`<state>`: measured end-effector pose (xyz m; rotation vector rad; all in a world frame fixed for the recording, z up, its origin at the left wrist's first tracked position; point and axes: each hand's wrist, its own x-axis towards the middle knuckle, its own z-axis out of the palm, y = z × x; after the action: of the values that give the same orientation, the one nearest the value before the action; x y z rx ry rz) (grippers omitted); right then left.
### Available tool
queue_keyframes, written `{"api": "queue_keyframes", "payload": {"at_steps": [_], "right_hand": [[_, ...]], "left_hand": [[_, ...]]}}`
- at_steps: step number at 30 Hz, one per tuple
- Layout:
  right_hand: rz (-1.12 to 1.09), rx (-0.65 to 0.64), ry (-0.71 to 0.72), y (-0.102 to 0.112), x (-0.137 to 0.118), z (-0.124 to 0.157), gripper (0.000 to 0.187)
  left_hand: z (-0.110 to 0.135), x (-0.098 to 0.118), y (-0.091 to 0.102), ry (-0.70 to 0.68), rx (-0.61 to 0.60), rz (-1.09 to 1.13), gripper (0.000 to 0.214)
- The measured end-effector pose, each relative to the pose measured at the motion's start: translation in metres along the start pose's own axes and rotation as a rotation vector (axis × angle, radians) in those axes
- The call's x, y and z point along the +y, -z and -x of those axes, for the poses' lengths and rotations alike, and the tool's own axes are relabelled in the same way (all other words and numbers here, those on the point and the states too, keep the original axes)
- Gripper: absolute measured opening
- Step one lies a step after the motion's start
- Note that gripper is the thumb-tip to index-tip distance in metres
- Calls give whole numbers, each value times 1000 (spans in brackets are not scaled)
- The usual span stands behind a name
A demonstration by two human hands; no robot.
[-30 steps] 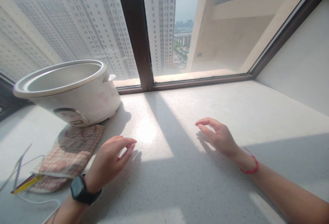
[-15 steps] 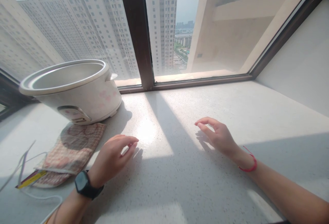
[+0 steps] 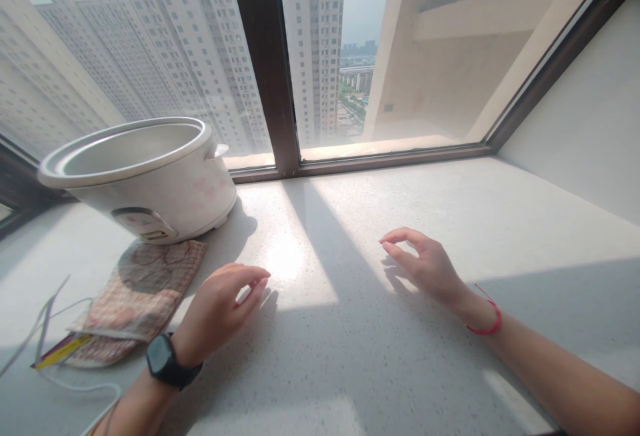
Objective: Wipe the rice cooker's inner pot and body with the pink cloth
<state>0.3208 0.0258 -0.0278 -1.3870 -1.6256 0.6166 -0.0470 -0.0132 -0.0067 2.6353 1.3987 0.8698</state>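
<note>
My left hand (image 3: 223, 309), with a black watch (image 3: 167, 361) at its wrist, hovers over or rests lightly on the pale speckled sill. Thumb and index tips meet in a loose pinch, and nothing shows between them. Just left of it lies a folded, patterned red-and-cream cloth (image 3: 143, 289). My right hand (image 3: 425, 263) is on the right side, its wrist circled by a red string bracelet (image 3: 493, 323). Its thumb and forefinger also come together with nothing visible in them. Behind the cloth stands a white rice cooker (image 3: 165, 199) without a lid, its front foot near or on the cloth.
The speckled sill (image 3: 310, 356) runs up to a window with a dark frame (image 3: 265, 56). A yellow-and-maroon strip (image 3: 63, 349) and a white cord (image 3: 90, 386) lie at the lower left. A white wall (image 3: 580, 116) bounds the right side. Tall buildings show outside.
</note>
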Motion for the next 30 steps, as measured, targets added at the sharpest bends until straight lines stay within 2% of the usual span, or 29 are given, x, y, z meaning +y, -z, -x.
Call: {"api": "queue_keyframes", "payload": {"at_steps": [19,30], "right_hand": [[-6,26,-10,0,0,0,22],[-13,26,43,1,-1,0,23]], "left_hand": [[0,2,1,12,-12,-1,17],[1,3,-1,-2,-22,3,16]]}}
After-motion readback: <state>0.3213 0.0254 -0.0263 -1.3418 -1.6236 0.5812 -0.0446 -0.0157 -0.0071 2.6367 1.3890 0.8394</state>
